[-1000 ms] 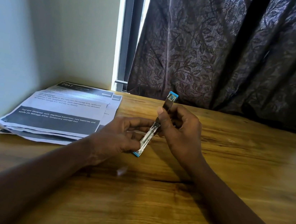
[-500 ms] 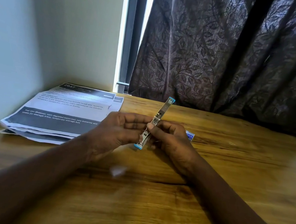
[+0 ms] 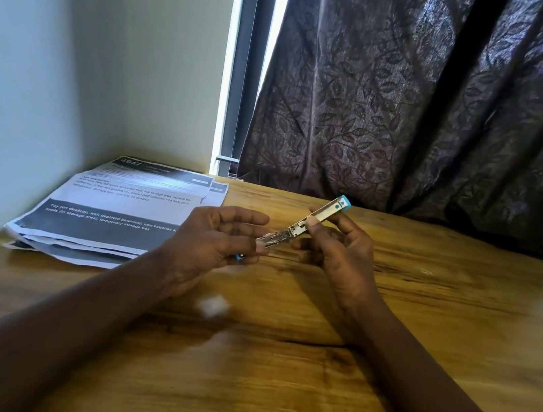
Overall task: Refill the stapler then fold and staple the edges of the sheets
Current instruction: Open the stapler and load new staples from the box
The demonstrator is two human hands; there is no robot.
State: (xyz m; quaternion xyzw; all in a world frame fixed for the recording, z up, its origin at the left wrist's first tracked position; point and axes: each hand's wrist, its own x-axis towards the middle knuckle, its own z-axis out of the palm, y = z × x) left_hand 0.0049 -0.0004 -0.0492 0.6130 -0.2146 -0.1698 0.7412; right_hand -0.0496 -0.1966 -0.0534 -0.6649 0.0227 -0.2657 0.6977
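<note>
Both hands, left hand [image 3: 221, 237] and right hand [image 3: 337, 245], pinch the opened stapler [image 3: 302, 227]; refilling apparently unfinished, far-left sheets [image 3: 118, 206] unfolded, unstapled.

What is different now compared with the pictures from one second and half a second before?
The stapler, steep before, now lies flatter between both hands, blue tip toward the curtain. The left hand and right hand have drawn slightly apart but still hold it. The sheets stayed stacked on the table.
</note>
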